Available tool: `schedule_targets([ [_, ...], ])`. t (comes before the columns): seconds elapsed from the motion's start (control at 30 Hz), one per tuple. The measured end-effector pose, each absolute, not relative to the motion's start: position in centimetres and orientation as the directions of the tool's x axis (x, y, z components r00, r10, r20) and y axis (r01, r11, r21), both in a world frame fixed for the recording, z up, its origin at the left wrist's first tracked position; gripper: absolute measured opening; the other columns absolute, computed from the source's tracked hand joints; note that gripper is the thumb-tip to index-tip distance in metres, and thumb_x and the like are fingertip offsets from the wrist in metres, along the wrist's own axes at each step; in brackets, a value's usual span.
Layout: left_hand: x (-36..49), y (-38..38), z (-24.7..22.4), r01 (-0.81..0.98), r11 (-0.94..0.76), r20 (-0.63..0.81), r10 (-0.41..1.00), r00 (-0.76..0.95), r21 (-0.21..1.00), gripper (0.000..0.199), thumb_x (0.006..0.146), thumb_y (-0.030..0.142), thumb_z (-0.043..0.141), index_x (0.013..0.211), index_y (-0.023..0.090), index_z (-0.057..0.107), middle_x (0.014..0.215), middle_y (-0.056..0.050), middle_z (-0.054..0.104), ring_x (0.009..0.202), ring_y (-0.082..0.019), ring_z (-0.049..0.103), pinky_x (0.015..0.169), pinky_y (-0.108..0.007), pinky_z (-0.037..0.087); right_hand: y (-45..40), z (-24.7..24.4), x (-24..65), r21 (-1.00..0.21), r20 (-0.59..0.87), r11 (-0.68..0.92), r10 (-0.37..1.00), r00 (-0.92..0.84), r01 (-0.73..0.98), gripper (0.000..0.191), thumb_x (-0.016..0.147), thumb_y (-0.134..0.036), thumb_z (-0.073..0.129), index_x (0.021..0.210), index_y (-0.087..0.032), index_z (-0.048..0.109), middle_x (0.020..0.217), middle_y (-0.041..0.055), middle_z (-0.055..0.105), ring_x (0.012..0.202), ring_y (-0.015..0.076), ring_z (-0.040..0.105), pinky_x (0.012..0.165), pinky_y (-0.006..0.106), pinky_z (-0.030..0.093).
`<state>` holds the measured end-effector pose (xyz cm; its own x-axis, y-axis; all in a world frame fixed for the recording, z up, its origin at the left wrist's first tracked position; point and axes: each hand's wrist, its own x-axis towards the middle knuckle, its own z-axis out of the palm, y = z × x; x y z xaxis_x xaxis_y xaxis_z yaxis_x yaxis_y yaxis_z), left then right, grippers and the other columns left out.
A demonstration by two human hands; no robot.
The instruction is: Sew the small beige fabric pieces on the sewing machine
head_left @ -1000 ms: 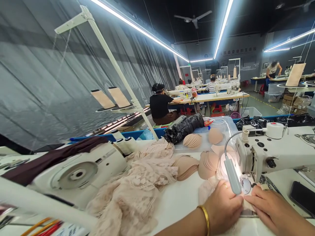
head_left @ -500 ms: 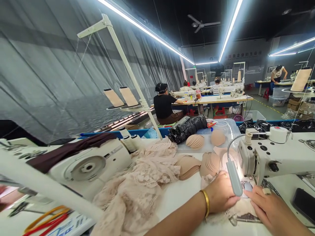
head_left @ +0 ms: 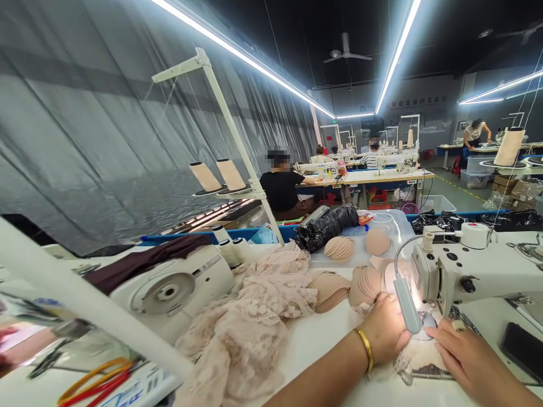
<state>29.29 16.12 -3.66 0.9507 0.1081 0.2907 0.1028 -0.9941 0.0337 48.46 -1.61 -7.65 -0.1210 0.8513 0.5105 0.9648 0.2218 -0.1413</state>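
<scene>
At the sewing machine [head_left: 487, 263] on the right, both my hands are at a piece of beige lace fabric [head_left: 424, 356] beneath the machine head. My left hand [head_left: 384, 330], with a gold bangle at the wrist, has its fingers curled in on the fabric's left side. The grey gooseneck lamp [head_left: 407, 305] hides part of those fingers. My right hand [head_left: 460, 350] lies on the right side, its fingers stretched out toward the needle area. Behind my left hand are stacked beige bra cups [head_left: 365, 285], and a heap of beige lace [head_left: 254, 305] spreads to the left.
A second machine [head_left: 169, 291] stands at left, near a slanted white pole [head_left: 97, 299] and red-and-orange-handled scissors [head_left: 95, 384]. A phone [head_left: 521, 347] lies at far right. More cups [head_left: 339, 249] rest on a clear plastic lid by a black plastic bundle [head_left: 326, 226]. Co-workers sit farther back.
The camera view has shifted slightly, so the surroundings sit a little lower. Both hands stay at the fabric by the needle area, with little movement.
</scene>
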Motion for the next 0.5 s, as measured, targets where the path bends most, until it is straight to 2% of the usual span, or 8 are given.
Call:
schedule_targets([
  [0.07, 29.3, 16.2, -3.7, 0.129, -0.989, 0.279, 0.144, 0.949, 0.071, 0.006, 0.091, 0.020, 0.067, 0.090, 0.019, 0.062, 0.097, -0.007, 0.069, 0.095, -0.027, 0.065, 0.090, -0.042, 0.047, -1.9, -7.9, 48.4, -0.230, 0.504, 0.238, 0.858, -0.093, 0.944, 0.033, 0.107, -0.020, 0.046, 0.128, -0.028, 0.070, 0.103, 0.0077, 0.078, 0.082, 0.0241, 0.075, 0.071, 0.038, 0.063],
  [0.13, 28.6, 16.1, -3.7, 0.138, -0.984, 0.281, 0.165, 0.946, 0.114, 0.010, 0.087, 0.013, 0.066, 0.093, 0.018, 0.061, 0.095, -0.007, 0.068, 0.090, -0.026, 0.065, 0.085, -0.040, 0.049, -2.0, -8.1, 47.8, -0.397, 0.461, 0.240, 0.887, -0.034, 0.886, 0.030, 0.110, -0.025, 0.046, 0.123, -0.031, 0.072, 0.100, 0.0056, 0.077, 0.084, 0.0237, 0.074, 0.075, 0.038, 0.062],
  [0.23, 26.0, 14.6, -3.8, 0.115, -0.975, 0.310, 0.171, 0.935, 0.193, 0.023, 0.089, 0.012, 0.062, 0.111, 0.019, 0.063, 0.103, -0.008, 0.072, 0.095, -0.024, 0.067, 0.091, -0.040, 0.053, -1.5, -8.1, 45.7, -0.798, 0.305, 0.167, 0.940, 0.150, 0.579, 0.029, 0.110, -0.044, 0.052, 0.130, -0.031, 0.068, 0.089, 0.0036, 0.076, 0.080, 0.0247, 0.074, 0.071, 0.037, 0.061],
  [0.27, 24.9, 13.7, -3.9, 0.091, -0.948, 0.325, 0.193, 0.926, 0.304, 0.027, 0.091, 0.015, 0.065, 0.117, 0.020, 0.064, 0.109, -0.008, 0.073, 0.101, -0.025, 0.067, 0.098, -0.041, 0.053, -1.2, -8.1, 44.8, -0.883, 0.247, 0.140, 0.950, 0.190, 0.448, 0.036, 0.109, -0.052, 0.054, 0.135, -0.030, 0.065, 0.083, 0.0022, 0.074, 0.075, 0.0245, 0.073, 0.066, 0.036, 0.060],
  [0.37, 21.6, 9.7, -4.7, -0.022, -0.596, 0.281, 0.344, 0.896, 0.803, 0.028, 0.095, 0.033, 0.075, 0.121, 0.023, 0.069, 0.124, -0.010, 0.073, 0.115, -0.027, 0.066, 0.111, -0.049, 0.051, -0.5, -7.9, 42.2, -0.958, 0.191, 0.129, 0.953, 0.236, 0.257, 0.055, 0.104, -0.066, 0.054, 0.143, -0.026, 0.058, 0.073, -0.0014, 0.066, 0.067, 0.0241, 0.070, 0.062, 0.037, 0.060],
  [0.4, 20.7, 8.3, -5.0, -0.052, -0.432, 0.235, 0.383, 0.893, 0.900, 0.030, 0.097, 0.040, 0.075, 0.121, 0.022, 0.071, 0.127, -0.010, 0.072, 0.115, -0.027, 0.067, 0.109, -0.049, 0.053, -0.5, -7.8, 41.3, -0.959, 0.196, 0.136, 0.952, 0.237, 0.250, 0.058, 0.104, -0.067, 0.053, 0.144, -0.026, 0.057, 0.074, -0.0019, 0.065, 0.069, 0.0239, 0.070, 0.066, 0.039, 0.061],
  [0.43, 19.9, 7.0, -5.2, -0.064, -0.304, 0.191, 0.410, 0.892, 0.950, 0.032, 0.100, 0.045, 0.073, 0.122, 0.021, 0.071, 0.127, -0.010, 0.072, 0.113, -0.026, 0.068, 0.105, -0.049, 0.056, -0.7, -7.8, 40.5, -0.962, 0.202, 0.144, 0.948, 0.247, 0.234, 0.059, 0.105, -0.067, 0.053, 0.147, -0.026, 0.055, 0.076, -0.0018, 0.064, 0.071, 0.0238, 0.071, 0.070, 0.040, 0.062],
  [0.5, 18.7, 4.9, -5.4, -0.054, -0.213, 0.146, 0.445, 0.883, 0.976, 0.041, 0.105, 0.052, 0.065, 0.129, 0.019, 0.068, 0.127, -0.011, 0.071, 0.109, -0.025, 0.071, 0.097, -0.048, 0.061, -1.8, -7.8, 38.9, -0.965, 0.228, 0.176, 0.929, 0.292, 0.195, 0.059, 0.107, -0.064, 0.052, 0.154, -0.029, 0.049, 0.082, -0.0006, 0.063, 0.076, 0.0234, 0.072, 0.076, 0.042, 0.062],
])
